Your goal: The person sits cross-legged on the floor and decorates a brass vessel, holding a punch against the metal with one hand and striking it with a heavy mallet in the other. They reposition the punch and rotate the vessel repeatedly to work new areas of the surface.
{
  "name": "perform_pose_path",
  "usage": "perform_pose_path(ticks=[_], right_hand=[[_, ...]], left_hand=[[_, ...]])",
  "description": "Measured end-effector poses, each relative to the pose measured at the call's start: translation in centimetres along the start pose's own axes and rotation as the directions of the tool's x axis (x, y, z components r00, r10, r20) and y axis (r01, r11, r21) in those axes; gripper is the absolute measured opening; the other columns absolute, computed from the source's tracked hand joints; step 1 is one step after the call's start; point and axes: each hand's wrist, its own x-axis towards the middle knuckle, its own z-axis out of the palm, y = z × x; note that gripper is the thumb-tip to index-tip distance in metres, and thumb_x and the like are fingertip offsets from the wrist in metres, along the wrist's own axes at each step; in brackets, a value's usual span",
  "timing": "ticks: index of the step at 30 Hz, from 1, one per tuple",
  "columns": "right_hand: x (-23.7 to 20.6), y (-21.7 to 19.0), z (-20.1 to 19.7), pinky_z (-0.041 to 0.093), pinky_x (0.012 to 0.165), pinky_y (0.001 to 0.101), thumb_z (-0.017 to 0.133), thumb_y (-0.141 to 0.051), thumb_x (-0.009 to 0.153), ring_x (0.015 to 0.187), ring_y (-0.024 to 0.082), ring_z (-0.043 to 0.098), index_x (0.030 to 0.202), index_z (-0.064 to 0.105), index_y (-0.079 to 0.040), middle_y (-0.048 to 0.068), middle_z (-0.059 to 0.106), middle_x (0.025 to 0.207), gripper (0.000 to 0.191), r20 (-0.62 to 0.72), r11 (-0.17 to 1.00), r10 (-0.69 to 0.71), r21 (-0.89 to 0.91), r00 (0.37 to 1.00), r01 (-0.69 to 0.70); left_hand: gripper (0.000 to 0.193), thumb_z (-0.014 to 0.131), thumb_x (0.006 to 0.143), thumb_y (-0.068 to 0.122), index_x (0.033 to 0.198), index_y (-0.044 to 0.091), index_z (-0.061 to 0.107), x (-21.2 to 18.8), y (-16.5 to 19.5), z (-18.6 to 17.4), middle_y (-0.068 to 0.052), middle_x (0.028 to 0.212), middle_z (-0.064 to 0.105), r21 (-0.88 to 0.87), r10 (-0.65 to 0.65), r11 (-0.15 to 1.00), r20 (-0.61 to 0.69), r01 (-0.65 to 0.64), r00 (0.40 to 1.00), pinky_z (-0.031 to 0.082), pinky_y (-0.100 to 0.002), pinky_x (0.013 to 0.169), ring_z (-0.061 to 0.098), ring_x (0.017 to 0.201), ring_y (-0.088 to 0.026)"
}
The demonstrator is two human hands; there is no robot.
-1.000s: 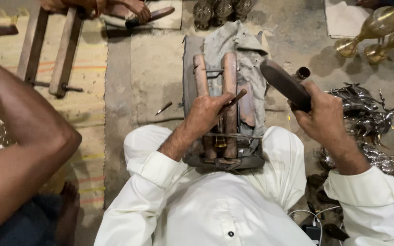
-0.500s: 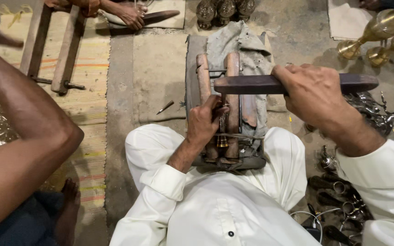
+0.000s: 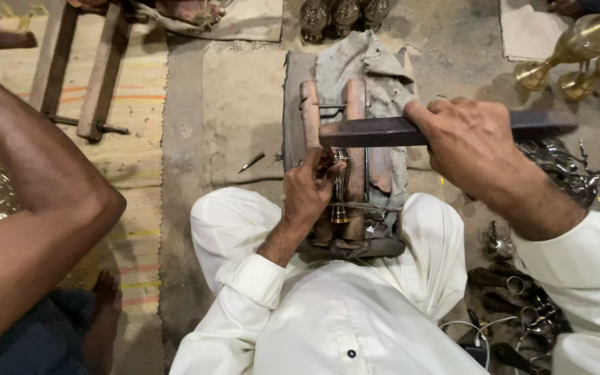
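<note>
The left hand [image 3: 310, 191] sits nearest the body, its fingers pinched around a small slender metal piece [image 3: 339, 191] that stands in the gap between the two wooden bars of the clamp [image 3: 355, 139], just under the fingertips. To work well here, that pinch should stay low and firm so the piece does not twist, with the fingertips kept below the tool's line of travel.

Just beyond and to the right, the right hand [image 3: 477, 139] is wrapped tight round a long flat dark file [image 3: 376, 130], which lies level across the clamp tops, its free end reaching left over the left hand. Level, even strokes seem best; a tilt would likely round the piece.

Under the clamp lies a grey cloth [image 3: 376, 66]. Farther right of the right hand stand brass vases [image 3: 578, 45] on the floor.
</note>
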Motion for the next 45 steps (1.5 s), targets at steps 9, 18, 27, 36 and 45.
perform_pose_path(ticks=[9,18,27,36,45], right_hand=[[-0.6,1.2,0.6,0.053,0.068,0.0369,0.073,-0.007,0.093,0.078,0.021,0.068,0.123,0.067,-0.006,0.009,0.072,0.092,0.03,-0.413,0.988,-0.031,0.127,0.91,0.092],[-0.3,0.4,0.6,0.054,0.064,0.036,0.074,-0.01,0.089,0.073,0.018,0.07,0.113,0.07,-0.014,0.003,0.071,0.082,0.024,-0.253,0.973,-0.157,-0.203,0.955,0.106],[-0.4,0.8,1.2,0.054,0.071,0.0354,0.07,-0.015,0.099,0.082,0.021,0.069,0.117,0.07,-0.009,0.006,0.071,0.093,0.019,-0.509,0.98,-0.18,-0.017,0.842,0.199],[-1.1,1.1,2.4,0.051,0.058,0.0313,0.071,-0.022,0.098,0.069,0.016,0.068,0.12,0.072,-0.016,0.003,0.073,0.084,0.022,-0.234,0.981,-0.126,-0.172,0.964,0.086],[-2.8,3.1,4.9,0.057,0.071,0.0417,0.077,-0.013,0.086,0.074,0.027,0.072,0.128,0.064,-0.011,0.013,0.073,0.089,0.044,-0.106,0.874,0.205,0.467,0.973,-0.133]], left_hand=[[0.03,0.071,0.099,0.023,0.119,0.003,0.06,-0.3,0.1,0.2,-0.013,0.097,0.079,-0.059,-0.035,0.998,-0.016,0.035,0.999,0.065,-0.032,0.067,0.081,0.09,-0.023],[0.023,0.069,0.102,0.018,0.117,0.003,0.06,-0.7,0.1,0.1,-0.013,0.102,0.079,-0.103,-0.004,0.995,-0.019,0.002,1.0,0.067,-0.03,0.07,0.08,0.095,-0.022],[0.025,0.072,0.101,0.018,0.115,0.004,0.057,-1.0,0.1,0.9,-0.011,0.095,0.077,-0.018,0.095,0.995,-0.126,-0.098,0.987,0.066,-0.032,0.07,0.08,0.087,-0.019],[0.027,0.072,0.1,0.019,0.12,0.005,0.06,-1.0,-0.5,1.1,-0.011,0.092,0.079,0.112,0.165,0.98,0.007,-0.165,0.986,0.063,-0.035,0.062,0.078,0.074,-0.022],[0.032,0.077,0.095,0.019,0.123,0.014,0.063,3.3,-2.9,0.1,-0.007,0.102,0.078,0.063,0.211,0.972,0.194,-0.226,0.958,0.068,-0.032,0.069,0.08,0.085,-0.021]])
